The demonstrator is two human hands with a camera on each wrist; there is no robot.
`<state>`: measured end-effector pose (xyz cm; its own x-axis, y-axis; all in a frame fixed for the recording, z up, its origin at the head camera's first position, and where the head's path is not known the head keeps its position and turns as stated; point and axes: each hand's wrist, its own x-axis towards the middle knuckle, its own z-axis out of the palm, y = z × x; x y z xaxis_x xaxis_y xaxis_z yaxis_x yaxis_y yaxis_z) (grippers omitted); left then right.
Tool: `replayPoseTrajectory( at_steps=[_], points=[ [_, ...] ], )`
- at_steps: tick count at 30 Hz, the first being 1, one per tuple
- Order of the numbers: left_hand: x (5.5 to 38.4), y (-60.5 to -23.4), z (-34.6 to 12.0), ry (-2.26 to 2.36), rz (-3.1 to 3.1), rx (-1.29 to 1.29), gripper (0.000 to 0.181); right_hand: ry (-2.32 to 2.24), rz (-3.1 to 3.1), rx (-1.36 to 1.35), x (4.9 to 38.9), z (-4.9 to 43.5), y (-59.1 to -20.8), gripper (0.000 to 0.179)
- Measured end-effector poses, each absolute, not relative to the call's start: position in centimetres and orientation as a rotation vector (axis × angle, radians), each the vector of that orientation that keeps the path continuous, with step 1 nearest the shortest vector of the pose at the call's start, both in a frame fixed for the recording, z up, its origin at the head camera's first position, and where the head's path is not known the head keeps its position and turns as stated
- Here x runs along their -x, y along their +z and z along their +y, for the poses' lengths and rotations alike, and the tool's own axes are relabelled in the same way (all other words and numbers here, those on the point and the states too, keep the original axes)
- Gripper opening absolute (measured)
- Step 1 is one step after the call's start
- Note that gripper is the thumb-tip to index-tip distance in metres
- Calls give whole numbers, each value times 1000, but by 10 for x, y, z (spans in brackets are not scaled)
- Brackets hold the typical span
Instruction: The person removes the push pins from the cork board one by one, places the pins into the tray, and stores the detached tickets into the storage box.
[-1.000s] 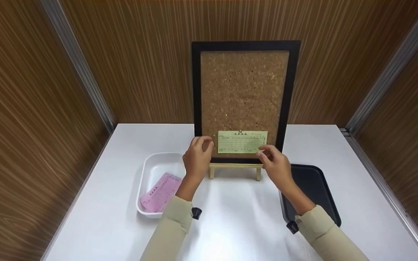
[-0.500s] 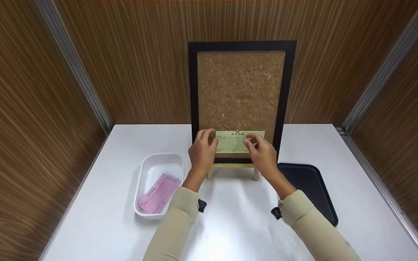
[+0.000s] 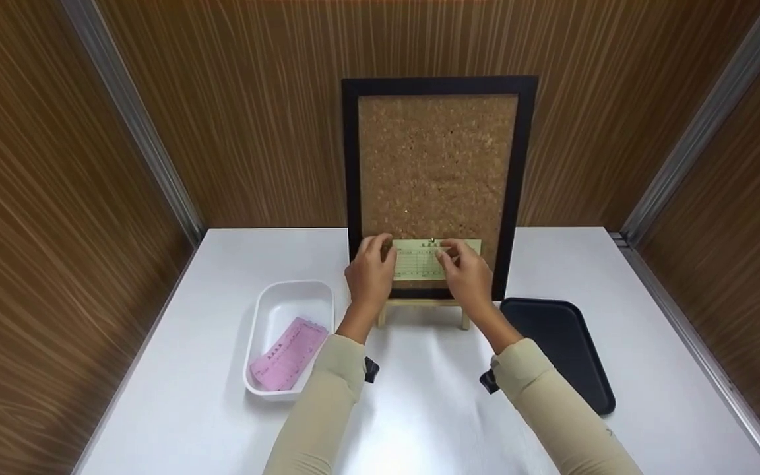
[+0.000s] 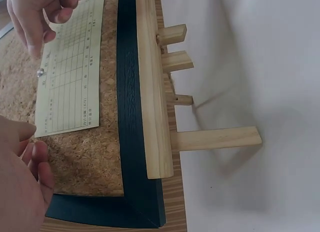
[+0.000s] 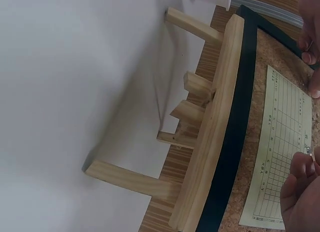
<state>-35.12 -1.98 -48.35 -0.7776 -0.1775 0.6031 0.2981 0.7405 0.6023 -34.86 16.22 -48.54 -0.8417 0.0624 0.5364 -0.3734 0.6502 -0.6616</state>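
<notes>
A pale green printed slip point(image 3: 413, 260) lies flat against the lower part of a black-framed corkboard point(image 3: 439, 158). A small metallic pushpin point(image 4: 40, 72) sits at the slip's upper edge. My left hand point(image 3: 370, 274) is at the slip's left edge, its fingertips by the corner and thumb and fingers bent with a gap between them. In front of the slip is my right hand point(image 3: 471, 277), thumb and index finger apart. Its fingertips point(image 4: 35, 50) are close to the pushpin without gripping it in the left wrist view. My right hand partly hides the slip in the head view.
The corkboard stands on a wooden easel point(image 4: 155, 91) on the white table point(image 3: 419, 409). To the left, a white tray point(image 3: 294, 290) holds pink slips point(image 3: 291, 353). A black tray point(image 3: 561, 343) lies to the right, partly behind my right forearm. Wood-grain walls enclose the table.
My right hand has moved left from the slip's right corner to near the pushpin. My left hand has moved slightly right and up to the slip's left edge. The slip stays on the board.
</notes>
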Motion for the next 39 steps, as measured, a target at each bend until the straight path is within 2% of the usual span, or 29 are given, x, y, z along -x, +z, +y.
replayPoseTrajectory(
  at_steps=[14,39],
  points=[
    [351,-486,-10,-877,-2203,71,19,1140,-2324,-222,352,157,-488,21],
    [352,-484,-6,-1036,-2240,67,21,1164,-2325,-188,354,151,-486,21]
  ],
)
